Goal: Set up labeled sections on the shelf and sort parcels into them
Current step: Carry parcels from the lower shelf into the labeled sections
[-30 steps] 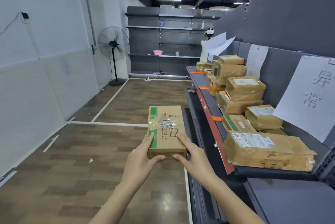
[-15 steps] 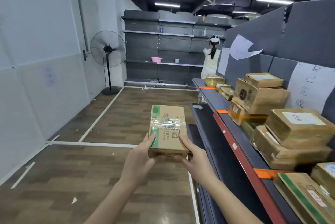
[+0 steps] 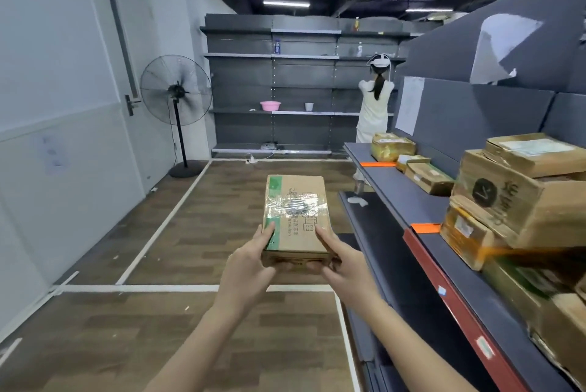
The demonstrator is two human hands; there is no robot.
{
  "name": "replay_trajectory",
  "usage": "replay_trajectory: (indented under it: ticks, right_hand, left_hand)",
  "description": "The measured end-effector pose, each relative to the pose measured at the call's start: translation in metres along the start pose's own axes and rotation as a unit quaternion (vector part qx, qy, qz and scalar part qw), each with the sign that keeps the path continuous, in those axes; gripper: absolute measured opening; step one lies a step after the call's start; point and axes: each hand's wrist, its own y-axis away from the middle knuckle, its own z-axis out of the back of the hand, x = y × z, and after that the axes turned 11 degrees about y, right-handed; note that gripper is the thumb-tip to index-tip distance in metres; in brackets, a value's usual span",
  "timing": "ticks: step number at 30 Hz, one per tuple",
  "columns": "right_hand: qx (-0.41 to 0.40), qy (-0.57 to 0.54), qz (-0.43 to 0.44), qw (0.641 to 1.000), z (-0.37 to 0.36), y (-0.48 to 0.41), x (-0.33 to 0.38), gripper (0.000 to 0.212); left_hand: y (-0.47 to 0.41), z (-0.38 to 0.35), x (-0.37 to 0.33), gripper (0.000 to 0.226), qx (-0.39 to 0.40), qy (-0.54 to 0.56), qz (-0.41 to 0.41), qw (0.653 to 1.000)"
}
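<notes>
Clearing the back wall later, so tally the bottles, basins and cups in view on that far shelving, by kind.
Bottles: 3
Pink basin: 1
White cup: 1
Total: 5

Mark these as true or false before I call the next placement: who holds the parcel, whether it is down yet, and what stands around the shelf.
1. The left hand and the right hand both grip the parcel at its near end. True.
2. Orange markers lie on the front edge of the shelf. True.
3. The parcel rests on the shelf. False: it is held in the air over the floor, left of the shelf.
4. The fan stands on the shelf's right. False: it stands on the floor by the left wall.
5. A pink basin sits on the far shelving. True.
</notes>
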Motion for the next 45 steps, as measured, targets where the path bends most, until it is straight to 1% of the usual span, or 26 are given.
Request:
replay_trajectory:
  ticks: [5,8,11,15,17,19,21,24,27,30,32,34,35,36,38,39,40,41,43,44,45]
  right_hand:
    - [-0.021,0.012,-0.022,0.999,0.023,-0.120,-0.064,0.073]
    - [-0.048,0.022,-0.041,0.998,0.050,-0.181,-0.095,0.074]
    - [-0.079,0.034,-0.067,0.994,0.074,-0.218,-0.123,0.071]
    - [-0.127,0.077,-0.117,0.982,0.105,-0.241,-0.166,0.070]
    - [-0.163,0.105,-0.145,0.970,0.118,-0.248,-0.186,0.073]
    - [-0.208,0.134,-0.181,0.952,0.129,-0.254,-0.205,0.074]
    - [-0.216,0.160,-0.209,0.940,0.136,-0.257,-0.213,0.074]
    - [-0.242,0.202,-0.256,0.914,0.145,-0.267,-0.234,0.072]
    - [-0.290,0.212,-0.294,0.886,0.145,-0.284,-0.252,0.070]
    - [-0.328,0.219,-0.320,0.861,0.133,-0.310,-0.262,0.068]
    - [-0.350,0.222,-0.330,0.848,0.125,-0.331,-0.265,0.068]
    - [-0.374,0.216,-0.340,0.835,0.117,-0.350,-0.265,0.069]
    - [-0.390,0.215,-0.344,0.827,0.113,-0.358,-0.265,0.068]
    - [-0.405,0.215,-0.348,0.818,0.108,-0.364,-0.264,0.068]
    - [-0.422,0.223,-0.357,0.803,0.099,-0.372,-0.261,0.069]
    - [-0.426,0.229,-0.363,0.796,0.094,-0.373,-0.260,0.070]
    - [-0.427,0.236,-0.370,0.790,0.091,-0.373,-0.258,0.071]
    - [-0.425,0.242,-0.376,0.787,0.087,-0.373,-0.255,0.072]
    - [-0.421,0.252,-0.387,0.781,0.081,-0.372,-0.248,0.073]
    - [-0.418,0.260,-0.392,0.777,0.079,-0.370,-0.245,0.071]
    - [-0.413,0.270,-0.397,0.774,0.077,-0.369,-0.241,0.067]
  left_hand:
    - [-0.138,-0.050,0.024,0.083,0.019,0.028,-0.018,0.999]
    - [-0.217,-0.081,0.026,0.090,0.036,0.040,-0.059,0.997]
    - [-0.277,-0.114,0.026,0.088,0.066,0.067,-0.079,0.992]
    - [-0.336,-0.170,0.028,0.084,0.147,0.120,-0.091,0.978]
    - [-0.362,-0.201,0.024,0.081,0.183,0.145,-0.103,0.967]
    - [-0.388,-0.234,0.019,0.081,0.220,0.141,-0.130,0.957]
    - [-0.406,-0.255,0.016,0.082,0.244,0.136,-0.147,0.949]
    - [-0.439,-0.292,0.019,0.080,0.305,0.166,-0.171,0.922]
    - [-0.472,-0.323,0.028,0.076,0.364,0.207,-0.182,0.890]
    - [-0.514,-0.339,0.042,0.070,0.429,0.258,-0.163,0.850]
    - [-0.546,-0.343,0.048,0.057,0.459,0.299,-0.149,0.823]
    - [-0.576,-0.347,0.051,0.039,0.465,0.346,-0.117,0.807]
    - [-0.589,-0.350,0.052,0.034,0.465,0.359,-0.101,0.803]
    - [-0.600,-0.354,0.054,0.034,0.472,0.366,-0.089,0.797]
    - [-0.616,-0.362,0.056,0.053,0.511,0.372,-0.058,0.773]
    - [-0.622,-0.366,0.056,0.061,0.537,0.371,-0.034,0.757]
    - [-0.624,-0.370,0.056,0.061,0.562,0.367,-0.002,0.741]
    - [-0.624,-0.372,0.055,0.056,0.585,0.367,0.041,0.722]
    - [-0.619,-0.372,0.054,0.042,0.614,0.390,0.132,0.673]
    - [-0.616,-0.371,0.054,0.035,0.616,0.405,0.156,0.658]
    - [-0.613,-0.370,0.054,0.032,0.616,0.412,0.157,0.653]
